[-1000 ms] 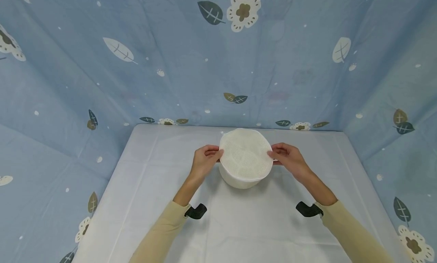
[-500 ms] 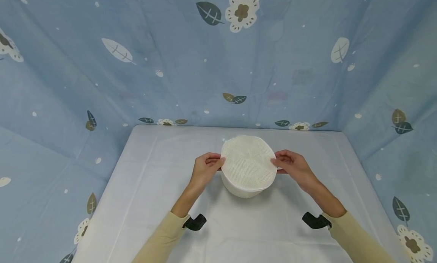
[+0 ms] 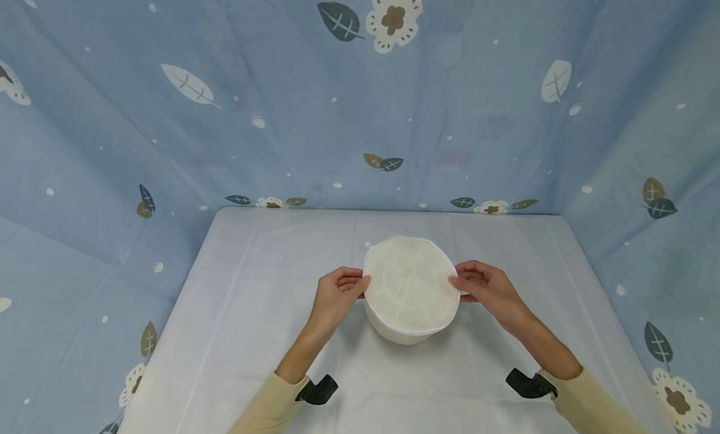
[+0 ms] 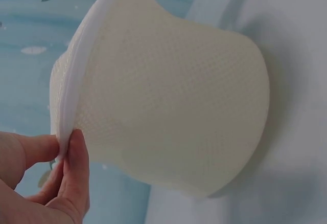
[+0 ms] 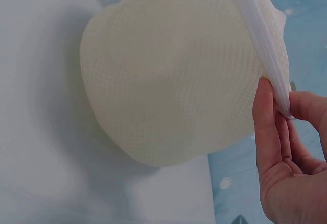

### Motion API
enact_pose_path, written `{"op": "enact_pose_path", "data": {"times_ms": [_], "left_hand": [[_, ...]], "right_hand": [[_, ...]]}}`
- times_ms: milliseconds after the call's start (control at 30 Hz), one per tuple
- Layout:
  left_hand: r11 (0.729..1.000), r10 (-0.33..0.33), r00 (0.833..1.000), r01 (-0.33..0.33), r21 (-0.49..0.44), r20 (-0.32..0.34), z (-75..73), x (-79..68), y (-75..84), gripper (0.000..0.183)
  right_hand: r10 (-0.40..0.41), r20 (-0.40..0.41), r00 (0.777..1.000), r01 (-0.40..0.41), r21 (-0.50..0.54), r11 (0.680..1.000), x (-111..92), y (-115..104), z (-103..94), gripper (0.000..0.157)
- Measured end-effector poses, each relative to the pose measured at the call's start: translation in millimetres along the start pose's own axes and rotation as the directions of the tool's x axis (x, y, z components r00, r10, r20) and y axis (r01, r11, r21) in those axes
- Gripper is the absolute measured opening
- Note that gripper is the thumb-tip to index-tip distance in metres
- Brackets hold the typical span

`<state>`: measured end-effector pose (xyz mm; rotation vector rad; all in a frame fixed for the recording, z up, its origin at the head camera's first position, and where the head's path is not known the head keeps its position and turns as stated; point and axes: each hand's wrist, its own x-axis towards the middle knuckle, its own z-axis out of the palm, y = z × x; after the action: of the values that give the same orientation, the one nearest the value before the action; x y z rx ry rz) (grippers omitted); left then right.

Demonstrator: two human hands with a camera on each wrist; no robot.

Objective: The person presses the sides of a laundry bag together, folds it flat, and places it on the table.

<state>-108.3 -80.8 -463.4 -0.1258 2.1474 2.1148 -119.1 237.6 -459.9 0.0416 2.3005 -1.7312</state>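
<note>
A cream-white mesh laundry bag [image 3: 412,287], round and cup-shaped, is held between both hands near the middle of the table. Its flat round mesh top faces up and tilts toward the head camera. White trim [image 4: 76,75] that looks like a zipper band runs round the top edge. My left hand [image 3: 333,301] pinches this edge on the left between thumb and fingers. On the opposite side, my right hand [image 3: 490,291] pinches it the same way. In the right wrist view the bag's rounded body [image 5: 168,86] hangs full over the white surface, casting a shadow.
A white cloth covers the table [image 3: 270,252]. Blue curtains [image 3: 292,134] printed with leaves and flowers stand behind it and along both sides. Black wrist mounts [image 3: 317,390] sit at the cuffs of the beige sleeves.
Both hands have drawn the mesh laundry bag toward the person, lower in the head view, with the same pinch on each side. The right hand has also shifted slightly right.
</note>
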Motion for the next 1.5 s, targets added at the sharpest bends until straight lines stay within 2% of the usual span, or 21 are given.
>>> {"op": "enact_pose_path", "data": {"times_ms": [367, 567, 733, 1167, 1500], "left_hand": [[1.000, -0.007, 1.000, 0.007, -0.007, -0.003, -0.2, -12.0, -7.5, 0.025], [1.000, -0.018, 1.000, 0.018, 0.010, -0.006, -0.2, -12.7, -11.8, 0.026], [1.000, -0.001, 1.000, 0.001, 0.005, 0.004, -0.8, -12.3, -16.5, 0.026], [0.999, 0.016, 1.000, -0.015, 0.047, -0.013, 0.7, -10.6, -33.4, 0.022], [0.996, 0.018, 1.000, -0.017, 0.088, -0.018, 1.1, -9.0, -46.9, 0.021]], "right_hand": [[-0.016, 0.029, 0.999, 0.015, 0.040, 0.999, -8.9, 8.9, 2.4, 0.041], [-0.009, 0.030, 1.000, 0.008, 0.046, 0.999, -10.6, 10.8, 4.4, 0.043], [0.013, 0.021, 1.000, -0.013, 0.032, 0.999, -8.6, 15.6, 6.3, 0.045], [0.035, 0.039, 0.999, -0.038, 0.084, 0.996, -3.7, 36.9, 12.5, 0.044], [0.062, 0.036, 0.997, -0.064, 0.077, 0.995, 2.3, 54.5, 18.6, 0.042]]}}
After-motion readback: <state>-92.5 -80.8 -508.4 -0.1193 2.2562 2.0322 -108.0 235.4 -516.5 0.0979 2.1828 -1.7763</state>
